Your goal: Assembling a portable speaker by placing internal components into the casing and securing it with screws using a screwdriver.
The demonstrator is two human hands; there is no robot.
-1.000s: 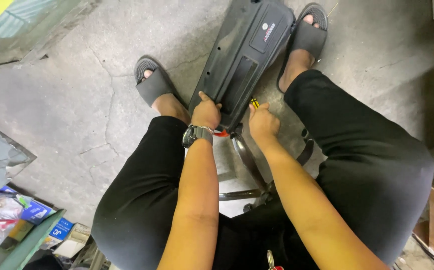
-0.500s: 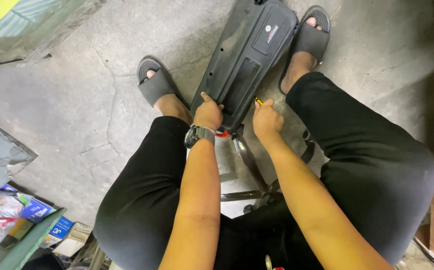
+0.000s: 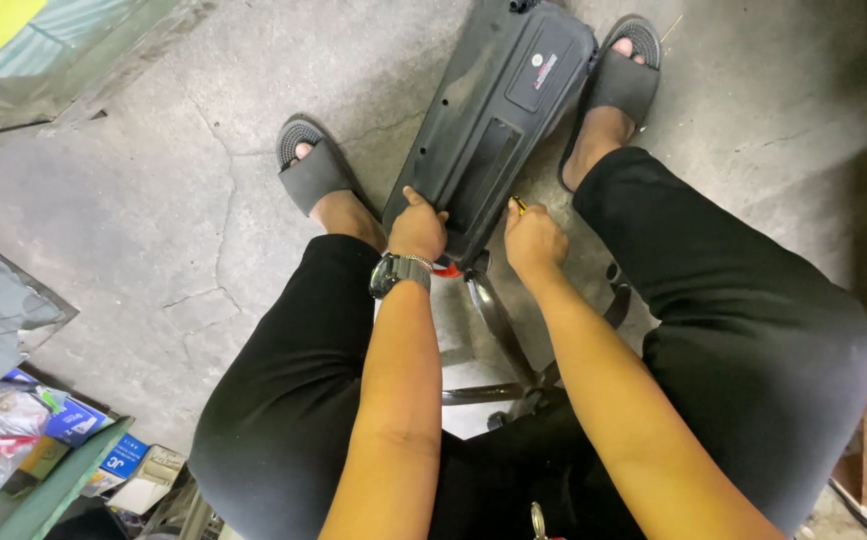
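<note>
Item: dark scooter deck (image 3: 494, 130), underside up, lying between my feet at twelve o'clock. My left hand (image 3: 419, 228) clamps its near edge, steadying it; my right hand (image 3: 534, 240) pinches a small yellow-tipped tool (image 3: 519, 205) against it.

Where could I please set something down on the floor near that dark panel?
Bare concrete floor lies left of the left sandal, and more right of the right sandal. It is crowded between the knees, where both hands meet the panel.

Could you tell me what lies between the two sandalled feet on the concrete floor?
The head view shows a long black panel between them; the left hand grips its near end.
</note>
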